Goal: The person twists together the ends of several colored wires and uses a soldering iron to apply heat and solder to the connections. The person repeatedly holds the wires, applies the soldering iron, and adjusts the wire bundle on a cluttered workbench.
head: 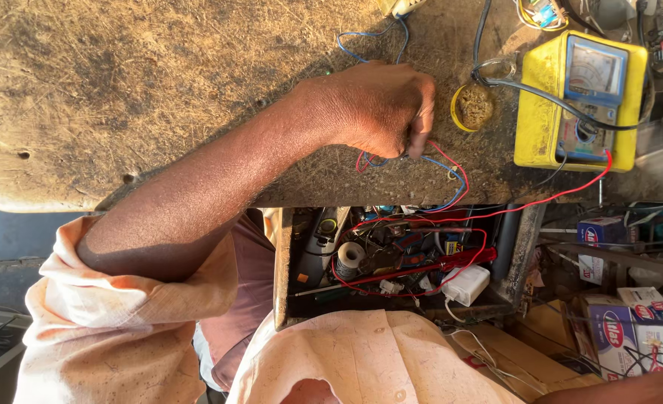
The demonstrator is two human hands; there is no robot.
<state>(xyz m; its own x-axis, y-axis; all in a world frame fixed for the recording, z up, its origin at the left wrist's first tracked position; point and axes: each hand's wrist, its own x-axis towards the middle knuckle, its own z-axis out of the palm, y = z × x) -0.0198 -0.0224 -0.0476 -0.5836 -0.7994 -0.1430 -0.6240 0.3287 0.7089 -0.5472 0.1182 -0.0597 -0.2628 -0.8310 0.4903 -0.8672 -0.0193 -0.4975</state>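
Left hand (380, 108) clenched on thin red and blue wires (440, 166) atop worn wooden bench (122, 90); yellow box-shaped analog multimeter (578, 101) just beyond fingertips; right hand unseen.

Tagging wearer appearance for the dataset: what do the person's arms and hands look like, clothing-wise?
The one hand fully in view is bare: no glove, ring or watch visible. Its forearm is bare up to a pale peach shirt sleeve, loose woven fabric rolled up past the elbow. Of the other arm only a bare sliver shows at the frame's lower right corner.
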